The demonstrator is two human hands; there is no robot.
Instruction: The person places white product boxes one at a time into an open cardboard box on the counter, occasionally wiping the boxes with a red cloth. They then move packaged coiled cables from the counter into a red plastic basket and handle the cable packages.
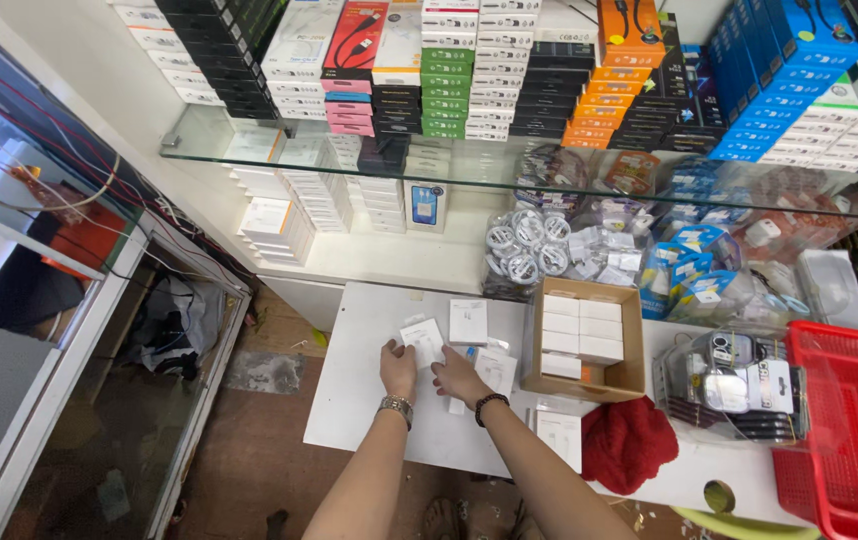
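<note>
We work at a white table [349, 400]. Right of the hands sits a red basket [849, 430], then an open cardboard box [629, 378] w/ white boxes. Nearer, a red cloth [627, 442]. Left hand [398, 370] pinches a small white box [422, 340] just above it. Right hand [459, 378] rests fingers-down on flat white packets [496, 368], touching the left; grip state: cannot tell.
</note>
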